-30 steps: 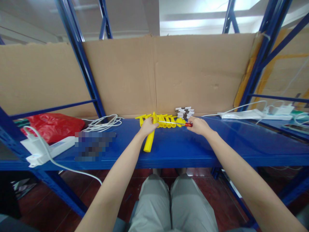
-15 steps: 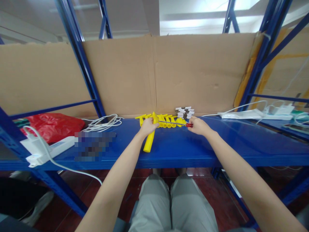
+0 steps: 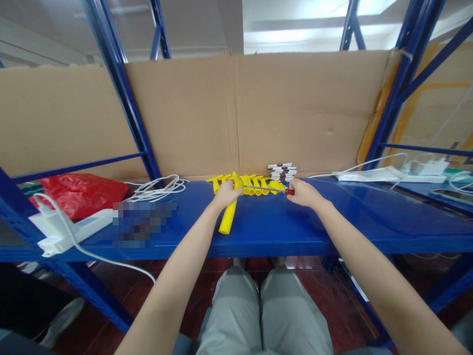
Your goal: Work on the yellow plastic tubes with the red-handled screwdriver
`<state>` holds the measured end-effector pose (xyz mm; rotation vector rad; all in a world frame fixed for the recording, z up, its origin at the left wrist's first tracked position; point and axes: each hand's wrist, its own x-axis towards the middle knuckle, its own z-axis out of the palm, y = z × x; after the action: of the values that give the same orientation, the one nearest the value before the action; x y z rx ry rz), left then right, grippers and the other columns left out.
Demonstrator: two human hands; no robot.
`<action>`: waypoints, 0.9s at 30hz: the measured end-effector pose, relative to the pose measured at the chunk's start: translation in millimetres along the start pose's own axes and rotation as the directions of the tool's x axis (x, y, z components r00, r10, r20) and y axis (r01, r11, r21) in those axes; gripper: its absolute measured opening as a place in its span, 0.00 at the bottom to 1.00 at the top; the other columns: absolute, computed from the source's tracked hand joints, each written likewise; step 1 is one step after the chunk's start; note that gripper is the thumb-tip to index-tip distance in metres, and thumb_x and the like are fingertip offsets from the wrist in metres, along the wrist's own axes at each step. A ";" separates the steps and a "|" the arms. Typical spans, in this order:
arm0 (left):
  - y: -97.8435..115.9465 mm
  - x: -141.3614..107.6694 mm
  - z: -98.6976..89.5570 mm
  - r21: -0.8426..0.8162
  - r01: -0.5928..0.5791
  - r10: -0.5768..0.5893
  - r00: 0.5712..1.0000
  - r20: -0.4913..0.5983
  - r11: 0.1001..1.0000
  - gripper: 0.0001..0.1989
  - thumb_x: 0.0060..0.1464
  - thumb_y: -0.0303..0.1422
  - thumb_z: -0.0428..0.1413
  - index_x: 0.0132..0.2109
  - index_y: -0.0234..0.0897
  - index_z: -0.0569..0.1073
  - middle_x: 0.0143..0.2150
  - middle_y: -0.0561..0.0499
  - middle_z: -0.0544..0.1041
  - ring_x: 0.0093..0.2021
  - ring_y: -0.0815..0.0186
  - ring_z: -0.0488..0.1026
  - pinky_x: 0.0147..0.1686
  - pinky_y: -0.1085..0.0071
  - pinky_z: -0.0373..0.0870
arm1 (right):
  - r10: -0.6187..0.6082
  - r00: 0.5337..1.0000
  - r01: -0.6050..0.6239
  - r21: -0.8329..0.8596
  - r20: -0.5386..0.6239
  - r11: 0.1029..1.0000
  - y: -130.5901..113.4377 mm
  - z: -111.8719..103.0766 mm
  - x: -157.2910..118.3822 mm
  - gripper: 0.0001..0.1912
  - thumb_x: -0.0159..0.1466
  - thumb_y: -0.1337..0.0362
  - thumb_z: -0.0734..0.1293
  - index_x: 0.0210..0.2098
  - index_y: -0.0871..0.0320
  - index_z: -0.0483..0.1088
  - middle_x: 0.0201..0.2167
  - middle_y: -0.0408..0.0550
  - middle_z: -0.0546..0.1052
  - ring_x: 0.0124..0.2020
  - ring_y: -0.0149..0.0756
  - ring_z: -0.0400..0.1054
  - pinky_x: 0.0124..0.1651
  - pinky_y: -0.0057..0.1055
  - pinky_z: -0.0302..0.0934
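Note:
My left hand (image 3: 227,194) is closed around a yellow plastic tube-shaped piece (image 3: 228,219); its round lower end points toward me and its upper end shows above my fingers. My right hand (image 3: 303,193) grips the red handle of a screwdriver (image 3: 290,192). The thin metal shaft runs left, level, to the yellow piece beside my left fingers; where the tip meets it is too small to make out. Behind both hands several more yellow pieces (image 3: 257,186) lie in a row, with a stack of white and dark strips (image 3: 282,171) at the right end.
The blue shelf (image 3: 273,222) is backed by a cardboard sheet (image 3: 185,113). On the left are a red plastic bag (image 3: 83,192), a coiled white cable (image 3: 162,187), a white power strip (image 3: 92,222) and a blurred-out object. At right stand another power strip (image 3: 421,178) and cables.
Both hands keep nearly the same place and hold. The view has shifted very slightly; no other clear change shows.

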<state>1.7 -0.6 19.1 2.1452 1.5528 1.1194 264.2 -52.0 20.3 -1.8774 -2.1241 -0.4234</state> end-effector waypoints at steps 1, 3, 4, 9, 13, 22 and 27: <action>-0.4 0.1 0.1 -0.007 -0.005 0.005 1.000 0.008 1.000 0.03 0.44 0.29 0.55 0.26 0.36 0.67 0.23 0.53 0.71 0.25 0.66 0.69 0.25 0.74 0.60 | 0.014 1.000 -0.014 -0.012 -0.004 1.000 -0.6 -0.2 -0.2 0.08 0.60 0.65 0.64 0.38 0.59 0.70 0.36 0.55 0.79 0.35 0.42 0.72 0.33 0.30 0.53; -0.8 0.2 0.1 -0.013 -0.008 0.009 1.000 0.019 1.000 0.04 0.45 0.29 0.55 0.25 0.36 0.67 0.22 0.54 0.69 0.24 0.68 0.68 0.24 0.74 0.59 | 0.044 0.999 -0.044 -0.028 0.009 0.999 -1.7 -0.4 -0.8 0.09 0.60 0.65 0.64 0.40 0.58 0.70 0.35 0.54 0.79 0.35 0.43 0.72 0.32 0.30 0.53; -0.9 0.2 0.1 -0.008 -0.004 0.004 1.000 0.020 1.000 0.05 0.45 0.29 0.55 0.25 0.36 0.66 0.21 0.55 0.68 0.23 0.68 0.67 0.23 0.74 0.58 | 0.054 0.998 -0.054 -0.032 0.020 0.998 -2.0 -0.5 -1.0 0.09 0.60 0.65 0.63 0.41 0.58 0.70 0.35 0.54 0.79 0.36 0.43 0.72 0.33 0.30 0.53; 0.1 -0.3 -0.9 0.036 0.020 -0.020 1.000 0.015 0.999 0.08 0.45 0.30 0.56 0.22 0.37 0.64 0.18 0.56 0.64 0.22 0.69 0.65 0.22 0.74 0.55 | 0.008 0.999 -0.007 -0.031 0.035 0.999 -2.0 -1.3 -1.3 0.09 0.60 0.65 0.63 0.39 0.57 0.71 0.39 0.53 0.80 0.40 0.43 0.73 0.37 0.30 0.55; 1.4 -0.9 -1.5 0.055 0.013 -0.014 1.000 0.017 0.998 0.07 0.45 0.31 0.56 0.23 0.36 0.66 0.19 0.55 0.66 0.23 0.68 0.66 0.22 0.74 0.56 | -0.019 0.999 0.020 -0.037 0.026 0.999 -2.1 -2.1 -0.9 0.08 0.60 0.64 0.62 0.35 0.57 0.72 0.38 0.52 0.80 0.41 0.43 0.73 0.39 0.31 0.55; 9.2 -5.5 -3.3 0.048 0.048 -0.048 0.999 0.006 0.998 0.08 0.46 0.29 0.55 0.22 0.37 0.64 0.19 0.55 0.67 0.23 0.68 0.67 0.22 0.74 0.56 | 0.035 0.999 -0.035 -0.003 0.024 0.999 -1.5 1.9 0.1 0.09 0.59 0.65 0.64 0.39 0.56 0.71 0.36 0.52 0.80 0.37 0.42 0.72 0.35 0.31 0.54; 8.2 -5.2 -2.7 0.049 0.040 -0.040 0.999 -0.001 0.998 0.11 0.46 0.29 0.56 0.21 0.38 0.62 0.18 0.56 0.64 0.22 0.69 0.65 0.22 0.74 0.55 | 0.032 0.998 -0.032 -0.009 0.061 0.999 -2.7 -0.2 -1.3 0.10 0.59 0.64 0.62 0.38 0.57 0.72 0.43 0.53 0.79 0.45 0.46 0.72 0.42 0.35 0.57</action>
<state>4.8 -9.1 23.6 2.1349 1.6321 1.0799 261.7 -53.6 19.9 -1.9500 -2.1304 -0.3728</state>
